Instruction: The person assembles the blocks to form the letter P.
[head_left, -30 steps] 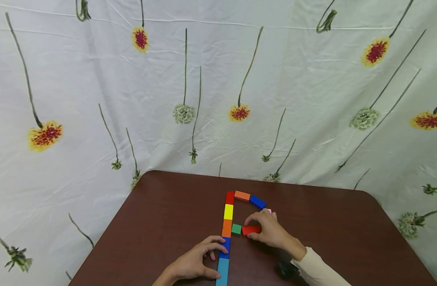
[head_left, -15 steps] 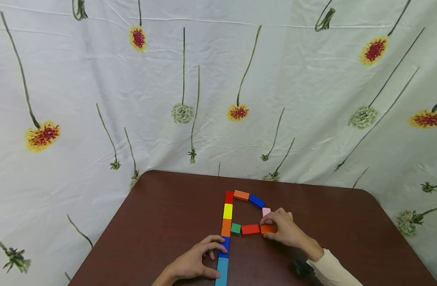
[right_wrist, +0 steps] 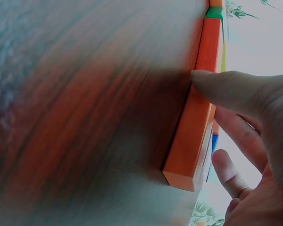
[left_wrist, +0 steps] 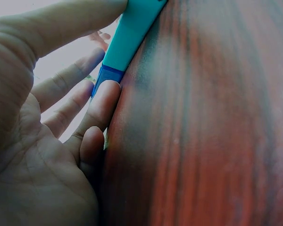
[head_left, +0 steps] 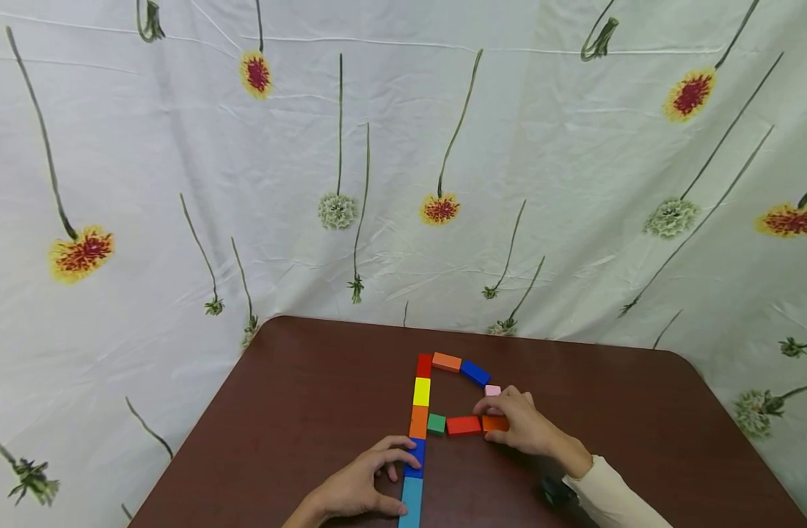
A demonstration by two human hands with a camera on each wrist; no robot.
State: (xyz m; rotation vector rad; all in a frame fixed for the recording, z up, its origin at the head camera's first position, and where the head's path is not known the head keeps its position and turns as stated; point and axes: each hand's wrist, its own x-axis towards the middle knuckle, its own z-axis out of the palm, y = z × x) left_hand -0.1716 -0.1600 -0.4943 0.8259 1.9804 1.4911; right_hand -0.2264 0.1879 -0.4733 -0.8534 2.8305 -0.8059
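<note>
My right hand (head_left: 527, 425) pinches an orange block (right_wrist: 185, 136) between thumb and fingers. That block lies on the table, end to end with a red block (head_left: 464, 425), and a green block (head_left: 436, 424) sits left of the red one. My left hand (head_left: 360, 480) rests beside the column with relaxed fingers. Its fingertips touch the dark blue block (head_left: 414, 453), and its thumb is at the light blue block (head_left: 411, 501). A pink block (head_left: 492, 391), partly hidden, stands just beyond the right hand's fingers.
Up the column lie another orange block (head_left: 420, 422), a yellow block (head_left: 422, 391) and a red block (head_left: 425, 365). A light orange block (head_left: 447, 361) and a blue block (head_left: 475, 372) curve right from its top. The brown table (head_left: 311, 396) ends at a flowered cloth (head_left: 278, 161).
My right hand has let go of the red block, moved right and taken hold of the orange block beside it. The pink block shows more now. The left hand has stayed put.
</note>
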